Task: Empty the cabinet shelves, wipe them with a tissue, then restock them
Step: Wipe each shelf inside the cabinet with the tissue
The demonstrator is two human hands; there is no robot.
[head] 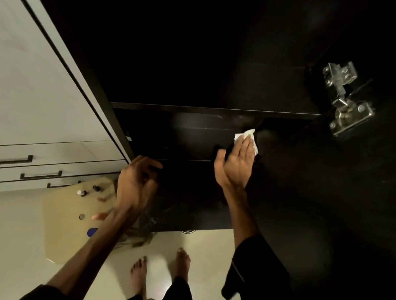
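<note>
I look down into a dark open cabinet. My right hand [236,164] lies flat on a white tissue [246,135], pressing it against a dark shelf [194,133] near the cabinet's right side. My left hand [137,183] curls around the front edge of a lower shelf at the cabinet's left frame; I cannot see anything else in it. The shelves in view look bare, though the interior is very dark.
The open dark door [355,202] with metal hinges [344,98] stands at the right. Small bottles [82,193] and other items lie on a beige sheet [60,229] on the floor at the left. White drawers with dark handles [5,160] are further left. My bare feet [161,269] stand below.
</note>
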